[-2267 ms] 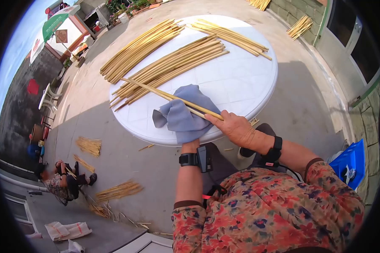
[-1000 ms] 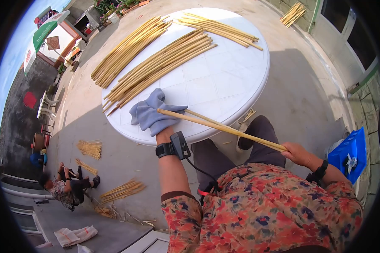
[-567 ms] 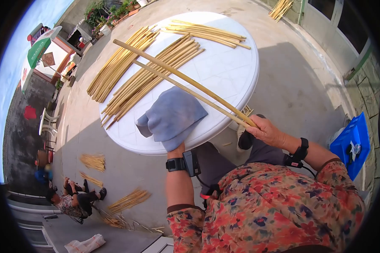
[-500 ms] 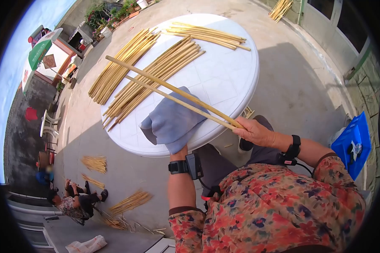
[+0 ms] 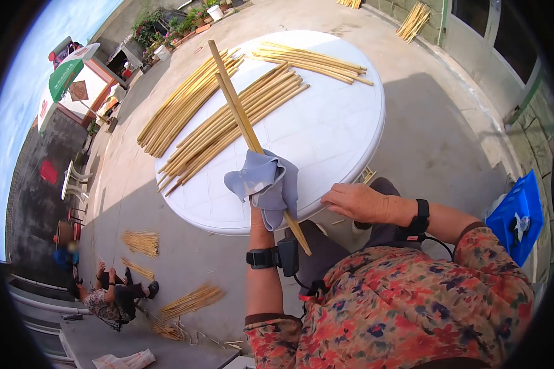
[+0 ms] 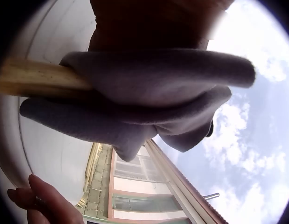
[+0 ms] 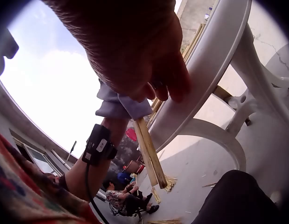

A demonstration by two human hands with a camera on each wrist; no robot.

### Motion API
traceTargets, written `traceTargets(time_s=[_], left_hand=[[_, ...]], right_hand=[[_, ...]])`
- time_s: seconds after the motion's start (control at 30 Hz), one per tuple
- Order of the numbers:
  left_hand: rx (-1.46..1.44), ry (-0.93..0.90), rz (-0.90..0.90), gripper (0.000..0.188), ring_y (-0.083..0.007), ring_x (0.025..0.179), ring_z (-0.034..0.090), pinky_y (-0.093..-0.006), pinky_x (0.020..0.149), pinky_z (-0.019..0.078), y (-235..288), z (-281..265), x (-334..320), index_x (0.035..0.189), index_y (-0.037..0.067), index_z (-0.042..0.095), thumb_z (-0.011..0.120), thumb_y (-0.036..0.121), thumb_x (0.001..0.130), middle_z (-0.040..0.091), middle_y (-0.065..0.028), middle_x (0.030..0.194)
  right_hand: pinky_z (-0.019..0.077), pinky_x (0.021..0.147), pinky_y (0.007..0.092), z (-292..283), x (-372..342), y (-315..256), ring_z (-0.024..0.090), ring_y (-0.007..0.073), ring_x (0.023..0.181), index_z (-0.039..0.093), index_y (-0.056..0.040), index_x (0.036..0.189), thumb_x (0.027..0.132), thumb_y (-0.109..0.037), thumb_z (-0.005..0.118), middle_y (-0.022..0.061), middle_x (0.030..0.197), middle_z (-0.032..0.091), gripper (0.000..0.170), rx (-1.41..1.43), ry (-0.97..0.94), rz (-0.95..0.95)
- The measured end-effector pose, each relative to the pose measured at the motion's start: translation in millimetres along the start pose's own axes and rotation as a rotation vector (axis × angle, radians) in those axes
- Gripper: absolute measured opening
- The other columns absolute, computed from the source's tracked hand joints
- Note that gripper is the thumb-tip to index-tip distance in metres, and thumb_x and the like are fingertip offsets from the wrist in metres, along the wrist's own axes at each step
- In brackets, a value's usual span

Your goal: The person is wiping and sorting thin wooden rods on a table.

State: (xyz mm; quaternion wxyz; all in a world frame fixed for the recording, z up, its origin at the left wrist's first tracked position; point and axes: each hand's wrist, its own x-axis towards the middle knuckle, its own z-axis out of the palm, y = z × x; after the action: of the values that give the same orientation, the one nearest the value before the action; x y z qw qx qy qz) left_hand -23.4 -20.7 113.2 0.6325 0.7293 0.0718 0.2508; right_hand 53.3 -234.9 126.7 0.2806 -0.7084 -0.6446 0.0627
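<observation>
Two pale sticks pass through a folded blue-grey cloth, their lower ends sticking out towards the person's lap. Mostly covered by that cloth, the left hand grips the sticks through it; its fingers are hidden. In the left wrist view the cloth wraps round a stick. The right hand is by the table's near edge with bent, relaxed fingers and holds nothing. Below it in the right wrist view, the stick ends hang out of the cloth.
A round white table bears three groups of sticks: left, middle and far right. A blue crate stands at the right. Another person sits at the lower left near stick bundles on the ground.
The right hand has let go of the sticks. They have turned to point more away from the body, and the cloth, formerly beneath them, is now folded round them in the left hand.
</observation>
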Motion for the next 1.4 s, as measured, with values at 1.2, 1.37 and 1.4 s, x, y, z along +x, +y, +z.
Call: traceTargets(time_s=[1.2, 1.37, 1.4], left_hand=[[0.519, -0.493, -0.256, 0.042, -0.0212, 0.096, 0.049, -0.0304, 0.084, 0.0394, 80, -37, -71, 0.111, -0.001, 0.044, 0.059, 0.015, 0.076, 0.052, -0.012, 0.105], [0.363, -0.122, -0.232, 0.041, -0.0215, 0.093, 0.051, -0.0313, 0.082, 0.0423, 55, -90, -65, 0.112, 0.001, 0.043, 0.058, 0.017, 0.077, 0.051, -0.0101, 0.104], [-0.016, 0.055, -0.264, 0.036, -0.0194, 0.089, 0.052, -0.0306, 0.078, 0.0441, 55, -86, -59, 0.11, 0.003, 0.044, 0.055, 0.018, 0.079, 0.052, -0.0086, 0.1]], right_hand=[[0.0427, 0.051, 0.0325, -207, -65, 75, 0.051, 0.0234, 0.057, 0.046, -0.0082, 0.086, 0.069, -0.007, 0.054, 0.0051, 0.062, 0.045, 0.018, -0.842, 0.032, -0.229], [0.0451, 0.06, 0.0298, -219, -108, 114, 0.053, 0.0247, 0.061, 0.05, -0.0065, 0.101, 0.08, -0.013, 0.052, 0.0106, 0.075, 0.054, 0.022, -0.67, 0.426, 0.211], [0.0437, 0.062, 0.0267, -206, -103, 101, 0.05, 0.02, 0.061, 0.05, -0.0066, 0.107, 0.085, -0.019, 0.048, 0.0101, 0.076, 0.053, 0.025, -0.369, 0.459, 0.406]])
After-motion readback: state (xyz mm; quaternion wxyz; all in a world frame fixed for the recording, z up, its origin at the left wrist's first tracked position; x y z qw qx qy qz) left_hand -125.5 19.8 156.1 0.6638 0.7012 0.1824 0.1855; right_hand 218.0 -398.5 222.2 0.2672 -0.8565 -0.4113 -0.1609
